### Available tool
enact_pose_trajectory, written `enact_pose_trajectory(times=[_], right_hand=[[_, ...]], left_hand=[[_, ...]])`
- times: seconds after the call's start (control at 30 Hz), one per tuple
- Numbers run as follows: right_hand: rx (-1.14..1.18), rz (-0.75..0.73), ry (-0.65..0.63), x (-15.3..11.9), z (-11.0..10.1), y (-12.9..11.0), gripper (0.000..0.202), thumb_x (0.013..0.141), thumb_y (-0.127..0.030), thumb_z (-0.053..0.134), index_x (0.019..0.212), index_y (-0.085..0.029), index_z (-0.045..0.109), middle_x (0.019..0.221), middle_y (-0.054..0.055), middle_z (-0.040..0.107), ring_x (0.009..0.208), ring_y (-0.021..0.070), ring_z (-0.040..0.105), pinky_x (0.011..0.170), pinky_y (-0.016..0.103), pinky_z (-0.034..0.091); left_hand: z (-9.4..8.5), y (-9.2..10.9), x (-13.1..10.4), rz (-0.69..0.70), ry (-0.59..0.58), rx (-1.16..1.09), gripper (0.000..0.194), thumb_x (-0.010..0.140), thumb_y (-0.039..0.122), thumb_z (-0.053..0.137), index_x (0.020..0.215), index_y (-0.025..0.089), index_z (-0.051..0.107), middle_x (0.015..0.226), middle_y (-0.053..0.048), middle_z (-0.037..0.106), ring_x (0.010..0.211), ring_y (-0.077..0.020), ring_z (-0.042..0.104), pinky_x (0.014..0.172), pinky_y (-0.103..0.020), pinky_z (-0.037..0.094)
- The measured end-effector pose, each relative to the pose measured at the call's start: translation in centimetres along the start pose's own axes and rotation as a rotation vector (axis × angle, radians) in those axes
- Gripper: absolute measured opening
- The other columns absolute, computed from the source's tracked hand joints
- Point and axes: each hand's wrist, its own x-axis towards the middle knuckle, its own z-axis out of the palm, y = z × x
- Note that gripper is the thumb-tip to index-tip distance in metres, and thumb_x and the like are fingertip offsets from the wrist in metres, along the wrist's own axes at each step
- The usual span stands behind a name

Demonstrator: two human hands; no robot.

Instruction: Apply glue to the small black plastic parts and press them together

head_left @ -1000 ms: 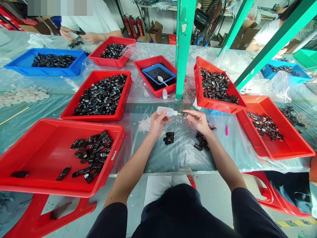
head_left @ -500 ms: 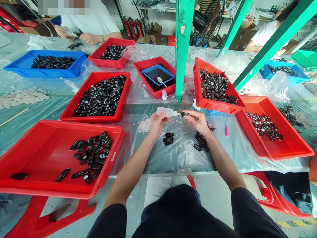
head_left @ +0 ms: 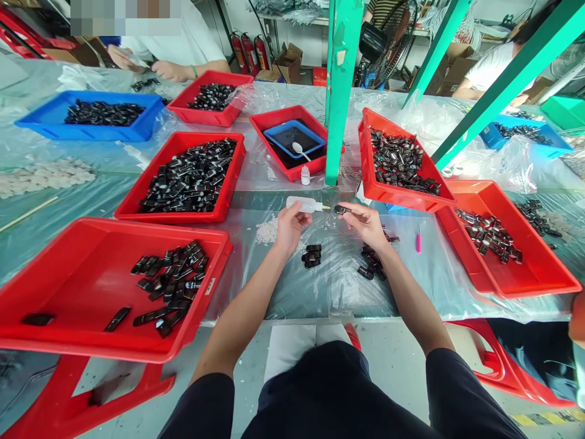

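In my left hand is a translucent white squeeze bottle, lying nearly level with its thin yellowish nozzle pointing right. My right hand pinches a small glossy black part between thumb and fingertips. A short gap separates the nozzle tip from that part. Below my left hand is a heap of tiny white pieces, some scattered toward the middle. A neat group of black parts lies between my forearms, and another loose pile sits partly hidden under my right forearm.
Red trays of black parts stand left, back left and right. A green post rises behind my hands, beside a small white bottle. A pink-handled tool lies right. Other people sit across the table.
The squeeze bottle has drawn back slightly left, so its nozzle is now apart from the black part it was touching or nearly touching. My right hand has stayed almost in place.
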Motion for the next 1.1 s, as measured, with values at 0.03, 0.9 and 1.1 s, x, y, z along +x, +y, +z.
enact_pose_trajectory(times=[0.03,0.9,1.1], right_hand=[[-0.005,-0.005,0.021,0.1,-0.1,0.1,0.055,0.084,-0.063,0.075,0.120,-0.021,0.076,0.090,0.005,0.079,0.057,0.0116,0.052,0.059,0.030,0.049],[-1.432,0.260,-0.501,-6.7,0.1,-6.9,0.029,0.102,-0.044,0.060,0.101,-0.018,0.073,0.096,0.011,0.078,0.089,0.0257,0.072,0.070,0.030,0.039],[-1.611,0.363,-0.654,-10.4,-0.3,-7.3,0.032,0.100,-0.044,0.061,0.117,-0.018,0.069,0.100,0.012,0.079,0.095,0.0296,0.076,0.073,0.032,0.044]], left_hand=[[-0.1,0.1,0.2,-0.020,0.050,-0.041,0.035,0.076,0.047,0.080,0.075,0.014,0.070,0.060,0.000,0.057,0.052,-0.0101,0.055,0.050,-0.024,0.040],[-0.2,1.2,0.7,-0.109,0.133,-0.268,0.033,0.091,0.043,0.070,0.072,0.018,0.058,0.058,0.002,0.051,0.047,-0.0078,0.047,0.046,-0.021,0.037],[0.0,1.1,0.6,-0.129,0.127,-0.281,0.035,0.089,0.045,0.073,0.072,0.018,0.057,0.057,0.002,0.051,0.046,-0.0075,0.048,0.045,-0.021,0.035]])
